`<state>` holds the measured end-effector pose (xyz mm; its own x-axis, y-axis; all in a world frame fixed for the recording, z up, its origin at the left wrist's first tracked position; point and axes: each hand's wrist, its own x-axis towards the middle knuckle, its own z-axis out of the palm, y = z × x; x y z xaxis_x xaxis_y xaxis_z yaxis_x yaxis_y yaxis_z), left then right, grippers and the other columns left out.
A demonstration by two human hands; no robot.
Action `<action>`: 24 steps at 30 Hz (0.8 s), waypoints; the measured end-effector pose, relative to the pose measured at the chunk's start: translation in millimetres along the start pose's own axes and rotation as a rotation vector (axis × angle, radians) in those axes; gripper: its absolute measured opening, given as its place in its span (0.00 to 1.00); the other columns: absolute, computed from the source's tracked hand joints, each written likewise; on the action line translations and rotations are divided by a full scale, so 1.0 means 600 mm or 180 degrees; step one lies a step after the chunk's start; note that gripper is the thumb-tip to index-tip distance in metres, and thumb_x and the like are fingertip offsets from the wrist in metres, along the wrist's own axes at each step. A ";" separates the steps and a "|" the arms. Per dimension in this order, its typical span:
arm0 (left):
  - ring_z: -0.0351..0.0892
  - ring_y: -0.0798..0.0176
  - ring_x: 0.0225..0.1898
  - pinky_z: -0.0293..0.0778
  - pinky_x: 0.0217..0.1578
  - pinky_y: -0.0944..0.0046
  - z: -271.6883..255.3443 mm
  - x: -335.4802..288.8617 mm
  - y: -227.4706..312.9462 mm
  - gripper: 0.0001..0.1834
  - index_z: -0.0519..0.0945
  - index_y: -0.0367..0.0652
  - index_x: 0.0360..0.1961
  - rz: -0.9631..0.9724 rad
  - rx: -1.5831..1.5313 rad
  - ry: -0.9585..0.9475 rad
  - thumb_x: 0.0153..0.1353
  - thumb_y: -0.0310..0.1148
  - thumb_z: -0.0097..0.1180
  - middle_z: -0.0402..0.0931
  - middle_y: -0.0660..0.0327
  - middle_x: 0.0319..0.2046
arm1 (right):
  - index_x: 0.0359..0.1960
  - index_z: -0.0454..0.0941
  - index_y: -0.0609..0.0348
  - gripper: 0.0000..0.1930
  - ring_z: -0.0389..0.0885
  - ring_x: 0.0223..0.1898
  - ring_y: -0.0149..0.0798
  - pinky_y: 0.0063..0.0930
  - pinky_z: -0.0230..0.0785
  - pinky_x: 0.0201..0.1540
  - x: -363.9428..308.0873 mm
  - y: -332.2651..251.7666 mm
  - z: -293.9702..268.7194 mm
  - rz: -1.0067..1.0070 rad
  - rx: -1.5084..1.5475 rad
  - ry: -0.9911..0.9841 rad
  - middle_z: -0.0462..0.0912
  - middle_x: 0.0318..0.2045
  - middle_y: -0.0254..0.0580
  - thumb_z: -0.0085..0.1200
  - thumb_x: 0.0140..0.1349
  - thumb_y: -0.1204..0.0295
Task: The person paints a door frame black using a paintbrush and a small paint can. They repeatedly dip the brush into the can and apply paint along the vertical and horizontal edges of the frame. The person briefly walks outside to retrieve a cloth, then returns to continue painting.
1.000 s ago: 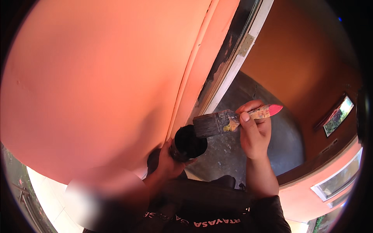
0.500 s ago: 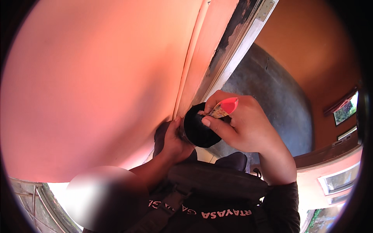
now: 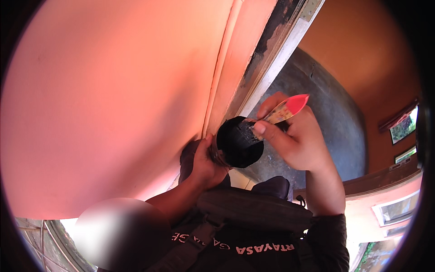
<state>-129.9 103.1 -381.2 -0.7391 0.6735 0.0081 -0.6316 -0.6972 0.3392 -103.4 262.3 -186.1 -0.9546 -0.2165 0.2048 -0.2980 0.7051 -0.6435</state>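
Note:
My left hand [image 3: 205, 167] is wrapped round the side of a round can [image 3: 220, 156], whose inside looks black with dark paint. In my right hand [image 3: 297, 138] is a paintbrush [image 3: 295, 105] with a red-tipped, paint-stained handle, pinched between thumb and fingers. Its dark bristle end is over the can's mouth, near the right side of the rim; whether the bristles touch the paint I cannot tell. Just beyond the can rises a wooden door frame [image 3: 260, 68] with patchy dark paint on its upper part.
A pink-orange wall [image 3: 118, 90] fills the left side. Through the doorway lies a grey floor [image 3: 328, 109] and an orange-brown wall [image 3: 358, 41]. A metal hinge plate [image 3: 310, 10] sits high on the frame. My knees and a dark bag [image 3: 253, 208] are below the can.
My right hand has drawn the paintbrush up and to the right, so more of its lower part shows. The can has shifted slightly right, still in my left hand.

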 end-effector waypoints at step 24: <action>0.71 0.52 0.62 0.61 0.62 0.34 0.005 0.050 0.009 0.29 0.70 0.57 0.64 -0.0362 -0.0191 0.0927 0.69 0.59 0.38 0.71 0.60 0.62 | 0.42 0.72 0.56 0.09 0.78 0.23 0.28 0.23 0.70 0.26 -0.021 0.148 0.037 0.0641 0.3472 0.1343 0.78 0.28 0.33 0.54 0.71 0.65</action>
<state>-154.9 120.4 -376.4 -0.6934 0.6554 -0.2992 -0.7203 -0.6405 0.2664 -117.7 312.4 -262.4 -0.9685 0.2162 0.1233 -0.1845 -0.2913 -0.9387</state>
